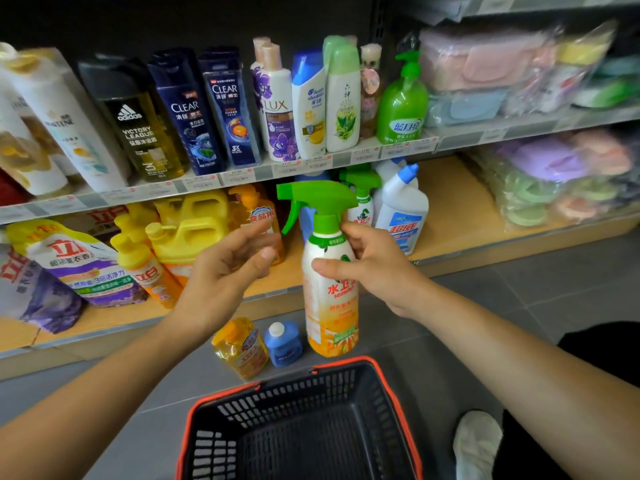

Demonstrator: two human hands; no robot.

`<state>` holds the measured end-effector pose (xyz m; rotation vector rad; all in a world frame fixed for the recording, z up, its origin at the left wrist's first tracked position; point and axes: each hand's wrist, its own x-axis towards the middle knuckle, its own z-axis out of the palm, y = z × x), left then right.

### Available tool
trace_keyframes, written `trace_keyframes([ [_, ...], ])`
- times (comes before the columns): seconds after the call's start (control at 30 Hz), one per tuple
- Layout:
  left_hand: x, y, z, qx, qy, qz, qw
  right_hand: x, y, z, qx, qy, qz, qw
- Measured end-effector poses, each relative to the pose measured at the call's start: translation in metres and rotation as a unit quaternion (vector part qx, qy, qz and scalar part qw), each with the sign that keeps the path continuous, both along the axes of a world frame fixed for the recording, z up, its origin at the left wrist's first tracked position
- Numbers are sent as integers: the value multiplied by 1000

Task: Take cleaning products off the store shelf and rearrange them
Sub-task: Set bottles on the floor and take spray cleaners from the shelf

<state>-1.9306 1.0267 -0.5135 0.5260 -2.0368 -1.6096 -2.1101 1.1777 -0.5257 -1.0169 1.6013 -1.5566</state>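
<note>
My right hand [375, 268] grips a white and orange spray bottle [330, 306] with a green trigger head, held upright in front of the bottom shelf [446, 216]. To its left my left hand [228, 268] hovers with loosely spread fingers and holds nothing. On the floor under the bottle stand a small yellow bottle [241, 346] and a small blue bottle [283, 342]. A second green-trigger spray bottle [362, 202] and a white toilet cleaner bottle [401, 209] stand on the bottom shelf behind.
A black basket with an orange rim [301, 424] sits on the grey floor in front of me. Yellow detergent jugs [187, 223] and refill pouches [72, 268] fill the bottom shelf's left. Shampoo bottles [221, 109] line the shelf above. My white shoe [476, 441] is at lower right.
</note>
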Motion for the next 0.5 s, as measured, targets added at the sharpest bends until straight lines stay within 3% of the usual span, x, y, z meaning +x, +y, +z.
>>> trace_keyframes([
  [0.23,-3,27,-17,21,-110,-114,987,2,-6,6,-44,-70,-74,994],
  [0.4,-12,40,-18,6,-114,-73,991,8,-10,12,-44,-108,-125,985],
  [0.5,-14,38,-14,70,-91,-56,992,6,-10,18,-18,-116,-141,983],
])
